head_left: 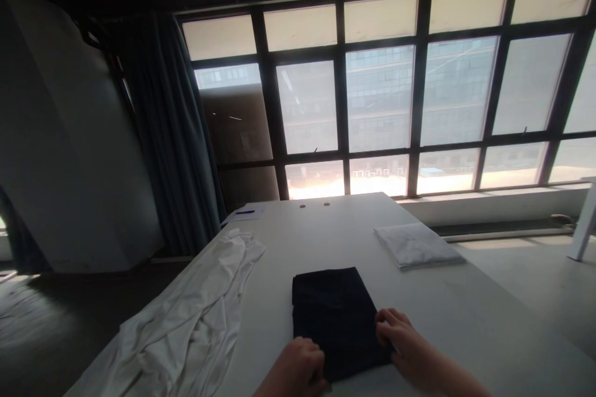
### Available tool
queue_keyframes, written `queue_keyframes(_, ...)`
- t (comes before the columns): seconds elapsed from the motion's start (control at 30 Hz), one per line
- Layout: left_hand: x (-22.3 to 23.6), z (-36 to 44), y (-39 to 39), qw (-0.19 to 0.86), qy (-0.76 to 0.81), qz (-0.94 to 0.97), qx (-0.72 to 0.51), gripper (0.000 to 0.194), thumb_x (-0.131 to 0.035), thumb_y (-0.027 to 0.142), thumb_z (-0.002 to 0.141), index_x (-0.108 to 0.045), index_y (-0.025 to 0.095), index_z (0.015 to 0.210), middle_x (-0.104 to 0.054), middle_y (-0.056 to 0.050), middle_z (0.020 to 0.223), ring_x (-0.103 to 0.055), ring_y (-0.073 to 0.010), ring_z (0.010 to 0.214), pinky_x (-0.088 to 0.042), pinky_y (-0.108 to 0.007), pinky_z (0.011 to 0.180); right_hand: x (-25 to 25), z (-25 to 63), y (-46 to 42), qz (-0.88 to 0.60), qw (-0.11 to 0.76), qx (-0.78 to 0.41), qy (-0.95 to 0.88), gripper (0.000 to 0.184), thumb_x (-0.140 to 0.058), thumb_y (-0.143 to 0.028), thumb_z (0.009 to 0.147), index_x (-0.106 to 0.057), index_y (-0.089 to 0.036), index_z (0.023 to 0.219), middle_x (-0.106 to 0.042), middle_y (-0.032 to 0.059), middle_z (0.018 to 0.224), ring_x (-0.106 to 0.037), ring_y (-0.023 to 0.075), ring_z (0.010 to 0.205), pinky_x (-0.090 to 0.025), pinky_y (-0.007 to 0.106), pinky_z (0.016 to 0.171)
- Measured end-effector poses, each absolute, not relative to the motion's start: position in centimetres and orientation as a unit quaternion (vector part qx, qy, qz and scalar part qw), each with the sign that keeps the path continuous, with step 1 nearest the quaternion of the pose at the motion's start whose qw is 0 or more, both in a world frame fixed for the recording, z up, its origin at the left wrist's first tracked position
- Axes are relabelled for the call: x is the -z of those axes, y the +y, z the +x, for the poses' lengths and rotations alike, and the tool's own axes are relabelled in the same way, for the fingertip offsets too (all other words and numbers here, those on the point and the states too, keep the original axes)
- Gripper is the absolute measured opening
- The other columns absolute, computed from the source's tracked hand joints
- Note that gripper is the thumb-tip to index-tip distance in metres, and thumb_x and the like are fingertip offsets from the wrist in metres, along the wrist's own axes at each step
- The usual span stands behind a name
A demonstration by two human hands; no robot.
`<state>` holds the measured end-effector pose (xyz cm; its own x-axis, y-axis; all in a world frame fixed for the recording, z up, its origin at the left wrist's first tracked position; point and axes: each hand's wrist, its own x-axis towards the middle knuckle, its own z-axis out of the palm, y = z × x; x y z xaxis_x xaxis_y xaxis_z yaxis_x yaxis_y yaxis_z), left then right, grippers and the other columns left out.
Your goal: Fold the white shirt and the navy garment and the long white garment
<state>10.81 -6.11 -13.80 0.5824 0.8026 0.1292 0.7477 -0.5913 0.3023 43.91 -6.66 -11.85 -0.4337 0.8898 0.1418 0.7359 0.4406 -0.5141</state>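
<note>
A folded dark navy garment lies on the white table, close to its near side. My right hand grips the garment's right edge, with the fingers curled over the cloth. My left hand sits against the lower left corner of the fold, and its fingers are hidden behind the back of the hand. To the left lies a loose, crumpled white cloth garment. A folded white garment rests farther off on the right, apart from both hands.
A sheet of paper with a blue pen lies at the table's far left corner. The table ends near a large window with dark frames. A long dark curtain hangs at its left, and a white furniture leg stands at the right.
</note>
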Motion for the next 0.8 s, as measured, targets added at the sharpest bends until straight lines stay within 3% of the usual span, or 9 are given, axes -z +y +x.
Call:
queue_keyframes(0.17, 11.6, 10.4, -6.7, 0.123, 0.39, 0.897, -0.167, 0.021, -0.089, 0.033, 0.068, -0.07, 0.025, 0.07, -0.07, -0.002, 0.101, -0.062, -0.0227, 0.099, -0.047, -0.035, 0.091, 10.3, 43.5, -7.7, -0.472, 0.177, -0.227, -0.833, 0.043, -0.048, -0.008, 0.057, -0.063, -0.026, 0.093, -0.055, 0.003, 0.129, -0.046, 0.0229, 0.127, -0.034, 0.038, 0.111)
queue_keyframes(0.27, 10.3, 11.0, -7.1, 0.118, 0.372, 0.9, -0.195, 0.024, -0.08, 0.042, 0.08, -0.073, 0.03, 0.1, -0.066, -0.005, 0.131, -0.057, -0.0292, 0.121, -0.044, -0.044, 0.107, 10.3, 42.4, -8.3, -0.475, 0.178, -0.209, -0.836, 0.044, -0.046, -0.006, 0.056, -0.065, -0.026, 0.09, -0.055, 0.0029, 0.132, -0.045, 0.0228, 0.13, -0.035, 0.037, 0.112)
queue_keyframes(0.37, 9.7, 11.8, -7.2, 0.118, 0.365, 0.907, -0.175, 0.057, -0.066, 0.054, 0.091, -0.054, 0.034, 0.143, -0.044, -0.006, 0.159, -0.042, -0.0344, 0.144, -0.032, -0.055, 0.121, 11.3, 41.3, -8.2, -0.469, 0.199, -0.194, -0.839, 0.038, -0.043, -0.005, 0.067, -0.066, -0.026, 0.09, -0.058, 0.0049, 0.13, -0.048, 0.0223, 0.128, -0.038, 0.036, 0.111)
queue_keyframes(0.43, 9.8, 12.0, -7.0, 0.127, 0.36, 0.914, -0.137, 0.076, -0.062, 0.063, 0.09, -0.034, 0.038, 0.157, -0.03, -0.006, 0.166, -0.031, -0.0379, 0.151, -0.026, -0.063, 0.123, 12.0, 40.9, -8.0, -0.461, 0.211, -0.184, -0.842, 0.036, -0.042, -0.01, 0.078, -0.068, -0.026, 0.097, -0.058, 0.0065, 0.133, -0.048, 0.0236, 0.13, -0.039, 0.039, 0.112)
queue_keyframes(0.5, 10.2, 11.9, -6.7, 0.135, 0.37, 0.912, -0.116, 0.083, -0.06, 0.067, 0.09, -0.024, 0.041, 0.16, -0.022, -0.005, 0.168, -0.025, -0.0402, 0.152, -0.024, -0.068, 0.122, 12.3, 40.7, -7.8, -0.464, 0.204, -0.178, -0.844, 0.039, -0.042, -0.012, 0.081, -0.069, -0.027, 0.105, -0.057, 0.0065, 0.138, -0.045, 0.0251, 0.135, -0.036, 0.042, 0.116)
queue_keyframes(0.67, 11.1, 11.2, -6.3, 0.158, 0.41, 0.89, -0.12, 0.069, -0.053, 0.061, 0.097, -0.025, 0.046, 0.158, -0.016, -0.001, 0.168, -0.022, -0.0361, 0.154, -0.021, -0.067, 0.124, 10.8, 41.1, -8.0, -0.486, 0.154, -0.216, -0.833, 0.055, -0.039, -0.007, 0.075, -0.073, -0.028, 0.111, -0.058, 0.0046, 0.144, -0.046, 0.024, 0.139, -0.036, 0.042, 0.117)
queue_keyframes(0.8, 11.5, 11.0, -6.2, 0.175, 0.435, 0.876, -0.112, 0.077, -0.063, 0.057, 0.092, -0.026, 0.046, 0.157, -0.012, 0.001, 0.169, -0.018, -0.0342, 0.155, -0.019, -0.063, 0.126, 9.7, 41.8, -8.3, -0.476, 0.134, -0.259, -0.829, 0.065, -0.042, -0.006, 0.068, -0.074, -0.031, 0.119, -0.054, 0.001, 0.149, -0.039, 0.0235, 0.145, -0.031, 0.044, 0.121)
